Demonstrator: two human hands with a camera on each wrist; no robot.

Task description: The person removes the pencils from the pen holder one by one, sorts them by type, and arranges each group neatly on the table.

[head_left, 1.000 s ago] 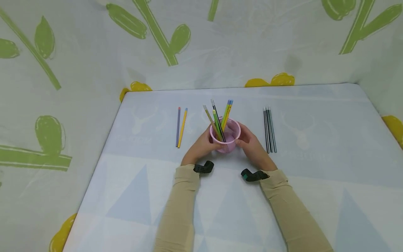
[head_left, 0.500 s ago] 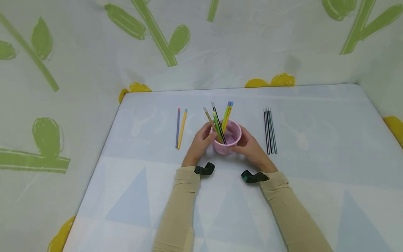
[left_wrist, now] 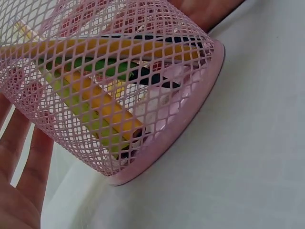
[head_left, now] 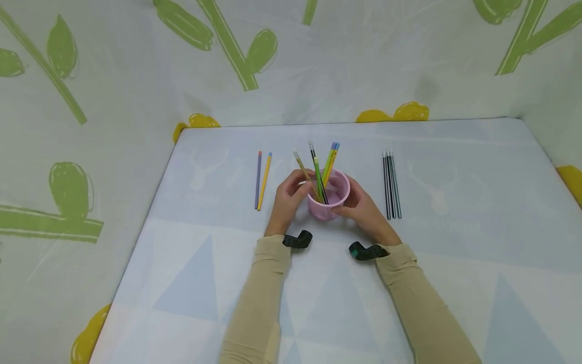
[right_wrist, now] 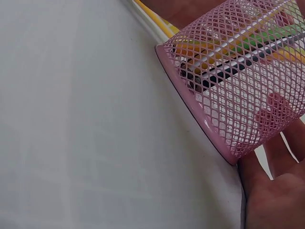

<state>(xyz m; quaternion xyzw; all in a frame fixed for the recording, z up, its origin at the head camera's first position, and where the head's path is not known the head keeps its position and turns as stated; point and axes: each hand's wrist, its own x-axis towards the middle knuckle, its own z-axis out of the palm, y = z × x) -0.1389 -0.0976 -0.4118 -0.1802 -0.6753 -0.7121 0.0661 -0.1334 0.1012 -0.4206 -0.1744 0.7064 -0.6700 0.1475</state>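
Note:
A pink mesh pencil cup (head_left: 338, 202) stands upright on the table between the two hands, with several pencils leaning inside: a gold one (head_left: 299, 161), a black one, a green one (head_left: 317, 167) and a yellow one (head_left: 333, 157) among them. My left hand (head_left: 287, 205) holds the cup's left side, its thumb at the rim beside the gold pencil. On the other side my right hand (head_left: 366, 212) grips the wall, thumb at the near front and fingers round the back. Through the mesh, the left wrist view shows the pencil ends (left_wrist: 131, 131) at the cup's base.
Left of the cup lie a purple pencil (head_left: 257, 179) and a yellow-orange pencil (head_left: 264, 181). Several dark pencils (head_left: 391, 184) lie side by side at the right. The pale patterned table (head_left: 454, 242) meets a leaf-printed wall (head_left: 327, 65) at the back.
My left hand has shifted up towards the rim, its thumb now beside the pencils. The green and black pencils lean more upright. My right thumb has moved along the cup's near front.

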